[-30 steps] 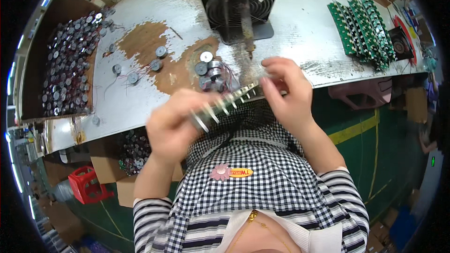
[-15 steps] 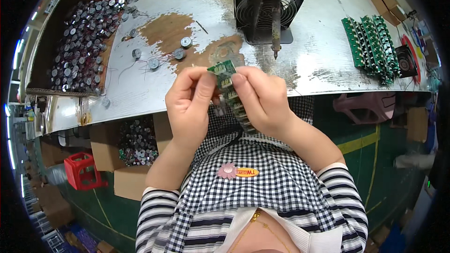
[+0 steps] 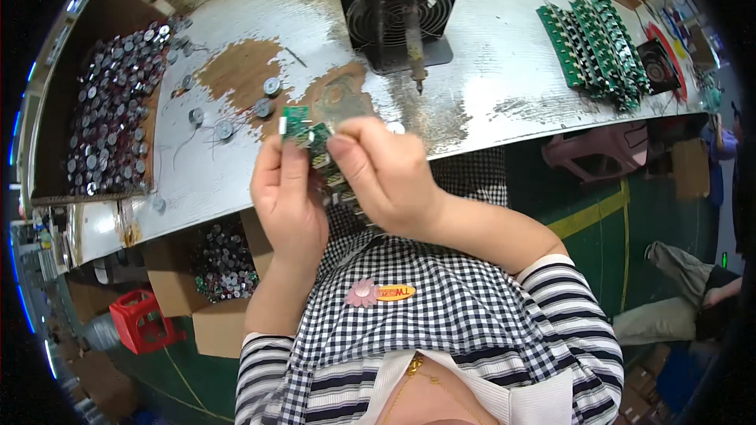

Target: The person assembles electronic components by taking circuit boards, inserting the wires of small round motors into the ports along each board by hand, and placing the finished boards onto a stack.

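Observation:
My left hand [image 3: 285, 193] pinches a small green circuit board [image 3: 296, 116] between thumb and fingers, over the table's near edge. Right beside it, my right hand [image 3: 386, 177] is closed on a strip of joined green circuit boards [image 3: 321, 159], which hangs down toward my checked apron. The small board sits at an angle to the strip's top end; whether the two still join is hard to see. Beyond my hands, a few round metal motors [image 3: 264, 107] with thin wires lie on the worn tabletop.
At the left is a box [image 3: 47, 142] heaped with small motors. A soldering iron [image 3: 415, 47] points down before a black fan [image 3: 358, 12]. Stacked circuit board strips [image 3: 594, 51] lie at the right. Below the table are an open carton [image 3: 216, 327], a red stool [image 3: 142, 321] and a pink stool [image 3: 598, 153].
The end board, in line with the strip before, now stands at an angle beside it in my left hand. The view has shifted, and both hands appear farther left.

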### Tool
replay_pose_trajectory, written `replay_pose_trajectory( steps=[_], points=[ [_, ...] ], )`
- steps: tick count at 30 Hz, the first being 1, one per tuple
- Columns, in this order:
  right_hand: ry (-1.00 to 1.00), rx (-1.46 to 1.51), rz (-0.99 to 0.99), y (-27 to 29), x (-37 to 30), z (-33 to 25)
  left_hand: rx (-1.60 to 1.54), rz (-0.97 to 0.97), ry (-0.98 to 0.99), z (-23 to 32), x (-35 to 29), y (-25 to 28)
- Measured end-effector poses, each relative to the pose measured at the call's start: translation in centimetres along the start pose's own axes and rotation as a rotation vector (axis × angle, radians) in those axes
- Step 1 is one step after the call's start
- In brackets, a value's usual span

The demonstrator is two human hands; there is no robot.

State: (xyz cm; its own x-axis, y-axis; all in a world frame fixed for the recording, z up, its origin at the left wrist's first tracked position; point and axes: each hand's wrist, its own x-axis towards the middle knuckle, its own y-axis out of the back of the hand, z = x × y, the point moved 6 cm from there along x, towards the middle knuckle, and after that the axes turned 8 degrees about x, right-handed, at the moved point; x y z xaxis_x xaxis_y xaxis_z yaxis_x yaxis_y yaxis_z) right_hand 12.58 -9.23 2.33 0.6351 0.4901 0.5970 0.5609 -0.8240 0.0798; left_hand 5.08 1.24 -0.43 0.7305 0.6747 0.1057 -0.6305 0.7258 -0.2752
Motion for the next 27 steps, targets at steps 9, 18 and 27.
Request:
replay_pose_trajectory(
  steps=[9, 18, 27],
  points=[
    [0.509, -0.191, -0.143, 0.2, -0.8, -2.2, -0.218, 0.128, 0.455, -2.5, -0.1, 1.6],
    [-0.001, 0.055, 0.027, 0.0, 0.3, 0.2, -0.092, -0.1, -0.078, 0.6, 0.5, -0.7],
    [0.364, -0.141, -0.004, 0.6, 0.4, -1.0, -0.263, 0.096, 0.363, -0.9, 0.1, -1.3]
  ],
)
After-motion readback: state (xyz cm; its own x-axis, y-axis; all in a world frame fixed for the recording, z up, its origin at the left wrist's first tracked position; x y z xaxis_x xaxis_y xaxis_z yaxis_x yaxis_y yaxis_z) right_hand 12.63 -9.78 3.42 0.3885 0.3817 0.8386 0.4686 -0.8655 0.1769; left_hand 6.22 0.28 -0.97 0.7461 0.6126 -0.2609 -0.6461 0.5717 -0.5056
